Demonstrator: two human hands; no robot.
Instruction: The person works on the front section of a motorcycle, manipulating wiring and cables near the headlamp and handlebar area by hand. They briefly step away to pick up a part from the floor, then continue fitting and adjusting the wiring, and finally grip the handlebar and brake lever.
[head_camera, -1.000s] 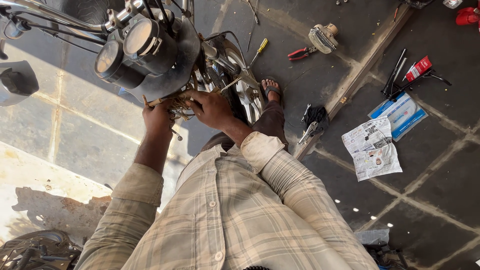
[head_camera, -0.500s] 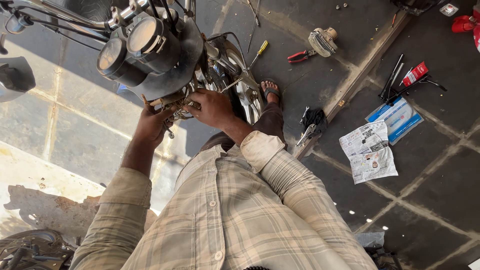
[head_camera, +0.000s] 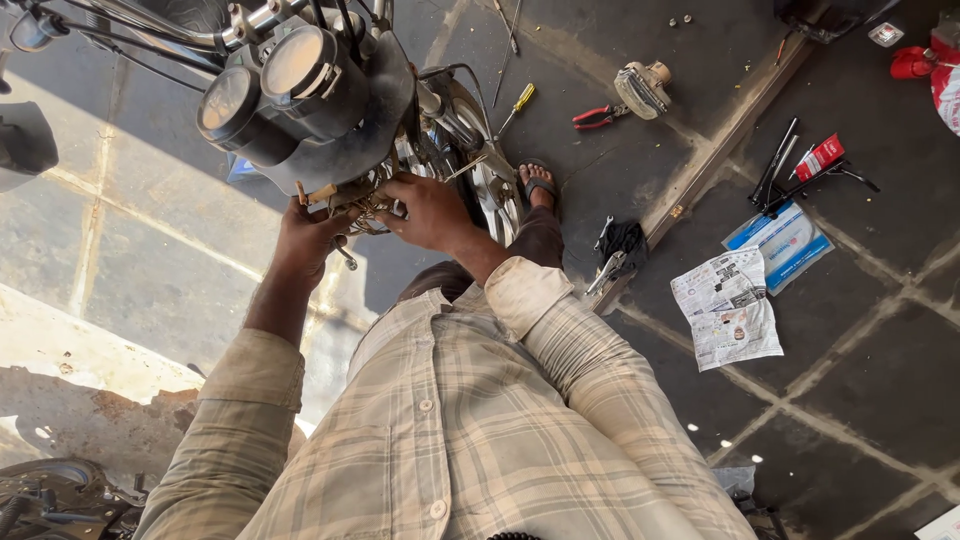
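Both hands, left hand (head_camera: 305, 235) beside right hand (head_camera: 430, 210), meet under the gauge cluster (head_camera: 290, 90); pliers (head_camera: 598, 118) lie right.

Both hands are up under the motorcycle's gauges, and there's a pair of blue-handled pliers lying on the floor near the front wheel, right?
Not quite. In the head view the pliers have red handles, not blue. The rest holds: the left hand and right hand are under the gauges, and the pliers lie on the floor near the front wheel.

A dark tiled floor (head_camera: 880, 330) with pale grout lines fills three o'clock. Toward nine o'clock, bright sunlight falls across paler concrete slabs (head_camera: 120, 300). A raised ridge (head_camera: 720, 140) runs diagonally from one o'clock toward the centre.
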